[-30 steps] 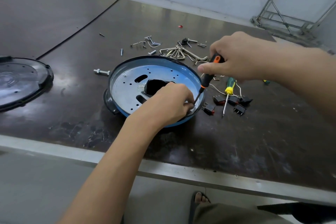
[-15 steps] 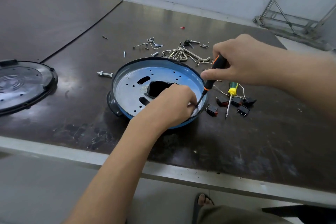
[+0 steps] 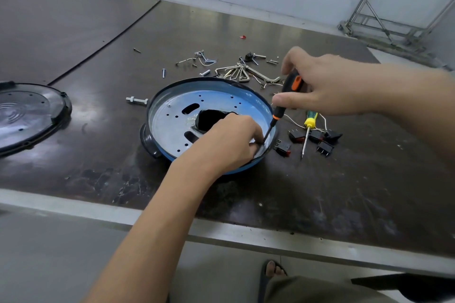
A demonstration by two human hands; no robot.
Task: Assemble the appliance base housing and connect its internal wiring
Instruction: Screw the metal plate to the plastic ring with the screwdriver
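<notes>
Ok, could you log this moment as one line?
right hand grips screwdriver | tip at housing rim | left hand curled beside tip

Right hand (image 3: 327,86) reaches in from the right, fingers wrapped round screwdriver (image 3: 293,82) handle. Left hand (image 3: 229,142) knuckles up, fingers curled at its tip, contents hidden.

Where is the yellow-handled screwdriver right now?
In the head view, the yellow-handled screwdriver lies on the table right of the blue housing, among the black switches, just below the right hand.
</notes>
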